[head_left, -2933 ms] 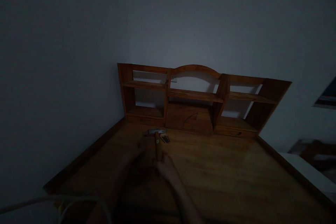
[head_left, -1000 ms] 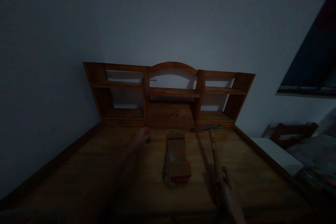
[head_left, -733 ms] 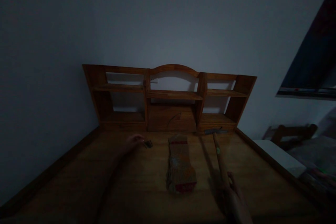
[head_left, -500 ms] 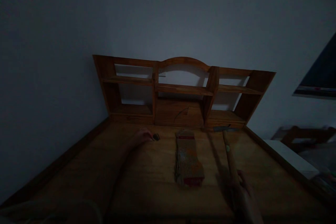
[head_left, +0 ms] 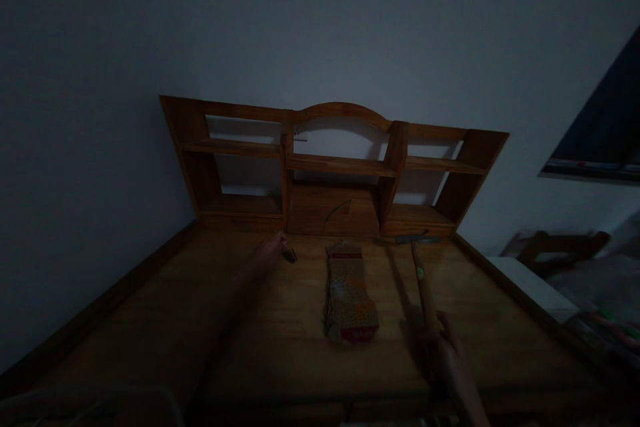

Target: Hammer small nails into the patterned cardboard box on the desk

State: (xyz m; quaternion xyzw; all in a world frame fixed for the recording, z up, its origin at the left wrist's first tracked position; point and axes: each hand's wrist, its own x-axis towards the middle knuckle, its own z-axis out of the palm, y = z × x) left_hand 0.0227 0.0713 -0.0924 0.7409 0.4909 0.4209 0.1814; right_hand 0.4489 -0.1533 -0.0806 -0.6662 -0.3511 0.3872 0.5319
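Note:
On the right, my right hand (head_left: 445,340) is wrapped round the wooden handle of a hammer (head_left: 424,287); its dark metal head is raised toward the back of the wooden desk (head_left: 280,347). My left hand (head_left: 273,247) reaches to the back left of the desk, fingers pinched together beside a small dark object (head_left: 289,255); what the fingertips hold is too small and dim to name. Between my hands lies a flattened, worn piece of cardboard (head_left: 353,297) with red ends and orange patches.
A wooden shelf unit (head_left: 340,165) stands along the desk's back edge against a wall. Raised rims border the desk's sides. Beyond its right side are a white surface (head_left: 533,287), a wooden chair back (head_left: 565,243) and blurred items.
The view has shifted, so the desk and shelf appear farther left. My left hand has moved from the left side of the small dark object to just above it. The hammer remains in my right hand.

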